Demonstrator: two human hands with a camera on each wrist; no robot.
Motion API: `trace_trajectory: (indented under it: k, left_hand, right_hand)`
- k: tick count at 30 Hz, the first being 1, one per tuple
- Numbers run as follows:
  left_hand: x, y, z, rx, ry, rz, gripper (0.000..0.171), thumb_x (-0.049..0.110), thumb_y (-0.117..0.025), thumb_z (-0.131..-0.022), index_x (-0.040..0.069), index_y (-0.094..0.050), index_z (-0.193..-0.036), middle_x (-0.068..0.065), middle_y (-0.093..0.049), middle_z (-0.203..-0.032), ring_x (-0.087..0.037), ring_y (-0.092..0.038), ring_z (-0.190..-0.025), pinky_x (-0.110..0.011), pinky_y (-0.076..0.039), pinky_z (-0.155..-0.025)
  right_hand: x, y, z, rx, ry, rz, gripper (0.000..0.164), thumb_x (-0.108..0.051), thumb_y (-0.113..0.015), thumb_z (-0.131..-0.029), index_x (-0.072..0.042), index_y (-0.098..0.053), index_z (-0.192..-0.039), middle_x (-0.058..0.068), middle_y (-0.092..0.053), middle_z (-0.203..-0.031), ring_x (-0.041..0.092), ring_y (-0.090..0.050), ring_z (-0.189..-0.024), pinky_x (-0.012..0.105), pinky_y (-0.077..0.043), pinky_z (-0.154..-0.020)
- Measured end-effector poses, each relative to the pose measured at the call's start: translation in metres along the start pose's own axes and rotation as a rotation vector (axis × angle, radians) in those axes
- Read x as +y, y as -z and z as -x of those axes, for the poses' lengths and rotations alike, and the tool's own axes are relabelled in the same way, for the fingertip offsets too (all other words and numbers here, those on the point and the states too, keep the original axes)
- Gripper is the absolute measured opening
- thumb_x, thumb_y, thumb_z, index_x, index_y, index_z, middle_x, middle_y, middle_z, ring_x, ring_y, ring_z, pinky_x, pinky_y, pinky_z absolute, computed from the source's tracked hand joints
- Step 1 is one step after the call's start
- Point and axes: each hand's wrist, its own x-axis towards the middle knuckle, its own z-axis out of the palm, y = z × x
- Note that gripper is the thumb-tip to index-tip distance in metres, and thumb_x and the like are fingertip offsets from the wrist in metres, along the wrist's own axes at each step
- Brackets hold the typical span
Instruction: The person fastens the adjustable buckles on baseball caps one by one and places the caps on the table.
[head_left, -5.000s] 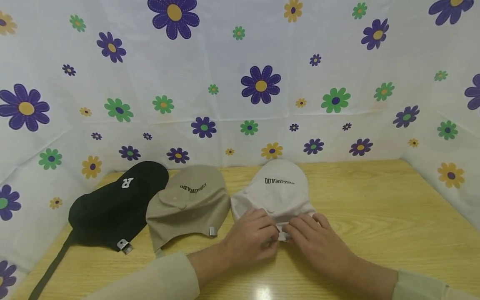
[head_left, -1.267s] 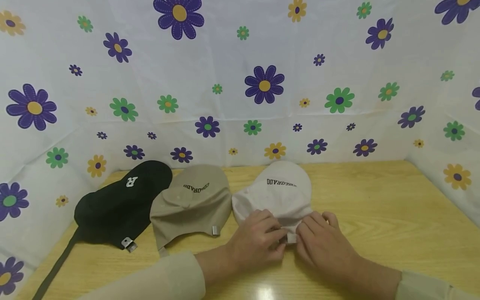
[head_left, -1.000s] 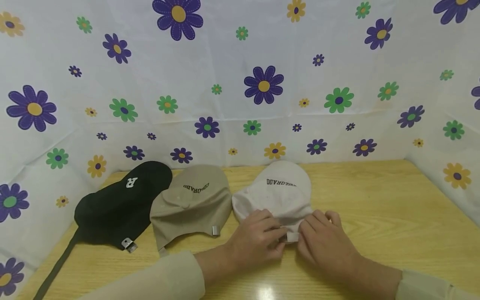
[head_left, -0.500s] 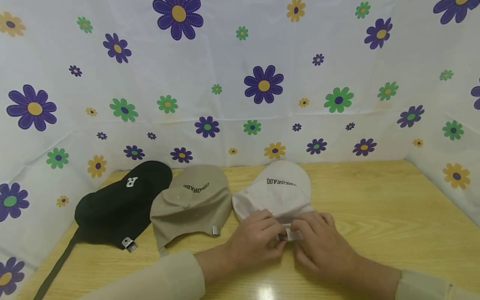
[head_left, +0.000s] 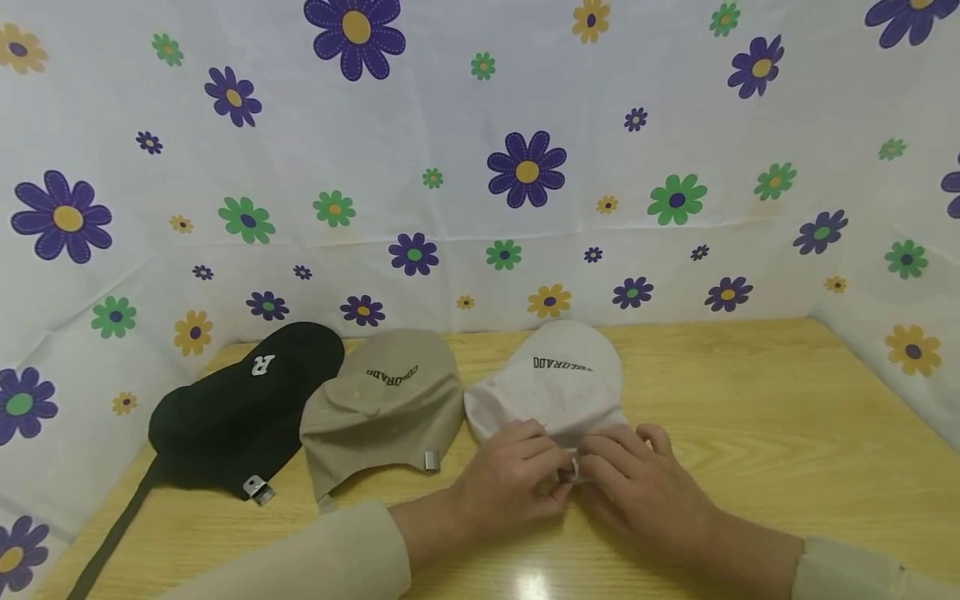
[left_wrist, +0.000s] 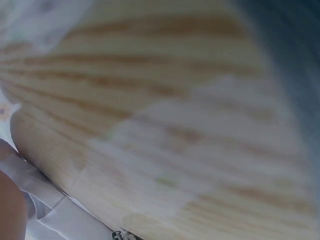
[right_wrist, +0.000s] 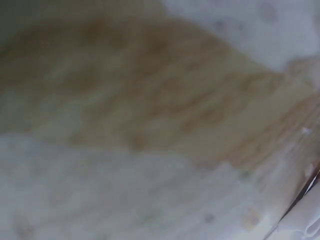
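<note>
A white baseball cap (head_left: 562,387) with dark COLORADO lettering lies on the table, lettering upside down to me. Both hands are at its near edge, on the back strap. My left hand (head_left: 517,471) grips the strap's left part with bent fingers. My right hand (head_left: 645,483) pinches the strap from the right, its fingertips almost meeting the left ones. Only a small pale piece of strap (head_left: 575,468) shows between them; the fingers cover the rest. In the left wrist view, white cap fabric (left_wrist: 70,220) appears at the lower left beside part of the hand.
Left of the white cap lies a beige cap (head_left: 397,425) with a metal buckle (head_left: 430,461). Farther left is a black cap (head_left: 232,417) with a white R, its loose strap (head_left: 112,529) trailing toward me. A flowered cloth (head_left: 450,108) hangs behind the wooden table (head_left: 757,417).
Half a second ago the pale strap end showed plainly between the hands; now the right fingers cover most of it. The left hand holds its place over the last second. The other caps lie unchanged.
</note>
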Motion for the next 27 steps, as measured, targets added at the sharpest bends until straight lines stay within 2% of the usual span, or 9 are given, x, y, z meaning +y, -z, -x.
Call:
trace_trajectory:
  k: [4, 10, 16, 21, 27]
  left_hand:
    - [-0.0004, -0.0001, 0.0016, 0.003, -0.012, -0.001, 0.021, 0.017, -0.081, -0.070, 0.016, -0.071, -0.089, 0.012, -0.069, -0.082, -0.006, -0.057, -0.077, -0.018, -0.045, -0.072]
    - [-0.0003, -0.0009, 0.0034, -0.016, -0.013, 0.021, 0.018, 0.017, -0.080, -0.070, 0.017, -0.069, -0.085, 0.012, -0.068, -0.080, -0.005, -0.056, -0.077, -0.018, -0.043, -0.071]
    - [-0.0006, -0.0013, 0.0051, -0.023, 0.004, 0.063, 0.018, 0.017, -0.080, -0.070, 0.017, -0.068, -0.084, 0.012, -0.069, -0.081, -0.004, -0.055, -0.077, -0.017, -0.042, -0.071]
    - [-0.0014, -0.0021, 0.0038, -0.012, -0.012, 0.076, 0.016, 0.015, -0.079, -0.071, 0.017, -0.068, -0.082, 0.012, -0.069, -0.081, -0.003, -0.053, -0.075, -0.016, -0.041, -0.070]
    - [-0.0021, -0.0020, 0.0010, -0.029, -0.023, 0.058, 0.016, 0.016, -0.079, -0.071, 0.017, -0.068, -0.083, 0.012, -0.068, -0.081, -0.003, -0.051, -0.073, -0.017, -0.040, -0.069]
  right_hand:
    - [0.0007, -0.0027, -0.0017, 0.040, 0.070, 0.049, 0.032, -0.031, -0.038, -0.107, -0.015, -0.064, -0.098, -0.005, -0.065, -0.107, 0.018, -0.057, -0.101, 0.040, -0.033, -0.085]
    - [0.0036, -0.0043, -0.0051, 0.056, 0.157, 0.096, 0.031, -0.028, -0.039, -0.106, -0.012, -0.064, -0.098, -0.002, -0.066, -0.102, 0.019, -0.060, -0.095, 0.041, -0.035, -0.085]
    - [0.0054, -0.0053, -0.0062, 0.035, 0.197, 0.107, 0.032, -0.026, -0.037, -0.107, -0.012, -0.065, -0.098, -0.004, -0.064, -0.097, 0.017, -0.059, -0.092, 0.040, -0.036, -0.085]
    - [0.0068, -0.0050, -0.0073, 0.060, 0.239, 0.135, 0.033, -0.023, -0.037, -0.107, -0.010, -0.065, -0.096, -0.004, -0.064, -0.093, 0.017, -0.058, -0.089, 0.040, -0.037, -0.083]
    - [0.0083, -0.0015, -0.0080, 0.046, 0.221, 0.132, 0.035, -0.023, -0.035, -0.107, -0.012, -0.064, -0.093, -0.004, -0.064, -0.091, 0.017, -0.058, -0.089, 0.040, -0.037, -0.084]
